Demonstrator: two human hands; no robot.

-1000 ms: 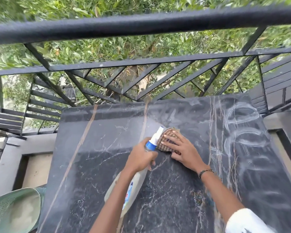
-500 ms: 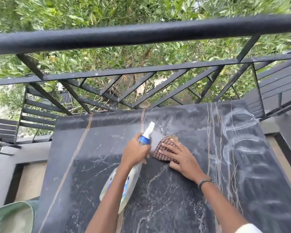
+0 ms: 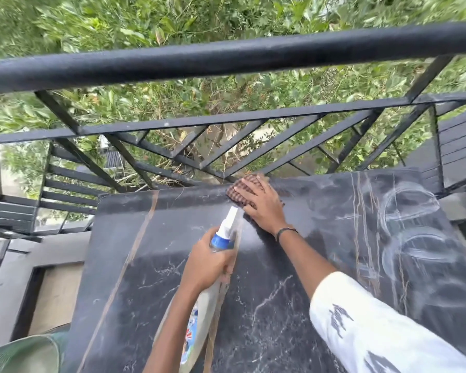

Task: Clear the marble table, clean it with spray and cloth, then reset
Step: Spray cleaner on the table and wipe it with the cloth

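A person leans over a black marble table [image 3: 293,305] veined with thin white and tan lines, seen from above. The right arm reaches forward across the slab, its white patterned sleeve [image 3: 382,329] low in the view and a dark band on the wrist. The right hand [image 3: 261,201] lies palm down with fingers spread and nearly straight, pressing a brown checked cloth [image 3: 238,191] flat against the table's far edge, near the middle of that edge. The left arm comes up from the bottom of the view, forearm bare. The left hand [image 3: 209,261] is curled round the neck of a translucent plastic spray bottle [image 3: 199,313] with a blue collar and white nozzle; the nozzle points forward toward the cloth, just short of it. The bottle's body runs back under the forearm. Pale wipe streaks curl over the right part of the table. Beyond the table stands a black metal railing [image 3: 226,60], with green foliage [image 3: 226,17] behind it. A green woven chair [image 3: 19,354] shows at the lower left corner.
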